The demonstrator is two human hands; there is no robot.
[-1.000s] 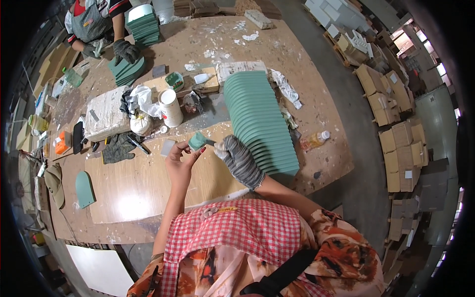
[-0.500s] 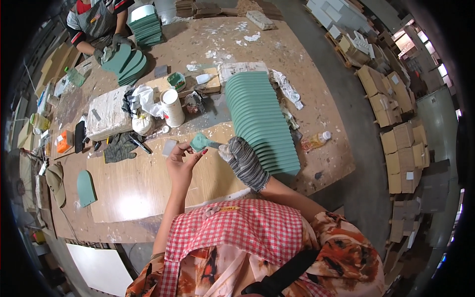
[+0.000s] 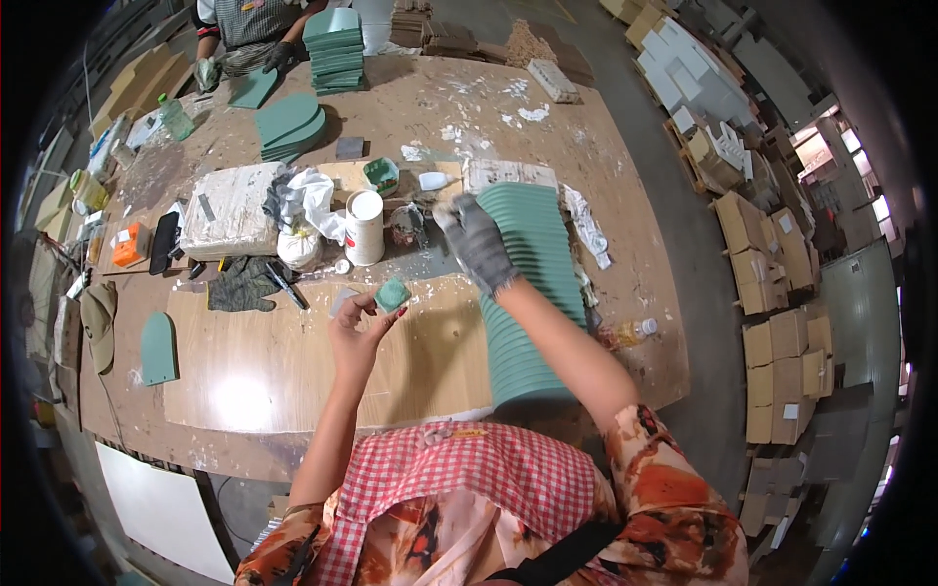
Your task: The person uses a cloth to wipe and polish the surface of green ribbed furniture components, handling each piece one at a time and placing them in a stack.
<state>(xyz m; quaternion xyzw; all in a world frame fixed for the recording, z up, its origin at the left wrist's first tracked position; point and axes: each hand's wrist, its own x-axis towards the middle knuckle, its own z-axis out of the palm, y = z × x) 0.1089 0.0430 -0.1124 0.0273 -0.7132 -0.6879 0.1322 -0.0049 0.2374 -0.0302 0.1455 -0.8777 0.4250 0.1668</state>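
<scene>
Single head-worn fisheye view, looking steeply down over workbench (image 3: 293,381) from close above; edges bend toward rim.

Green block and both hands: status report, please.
Left hand holds small green block up in fingertips. Gloved right hand reaches over row of green panels. White cup stands just beyond.

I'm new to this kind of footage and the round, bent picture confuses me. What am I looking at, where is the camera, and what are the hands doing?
No machine here: a person works with two hands. The camera is worn on the head and looks down through a fisheye lens, so straight edges bend. The forearms enter from below. The bare left hand pinches a small green sponge block. The right hand, in a grey glove, reaches onto a long row of green arched tiles. On the wooden table stand a white cup, rags and a lone green tile. At the far end another person's gloved hands handle similar tiles.
</scene>
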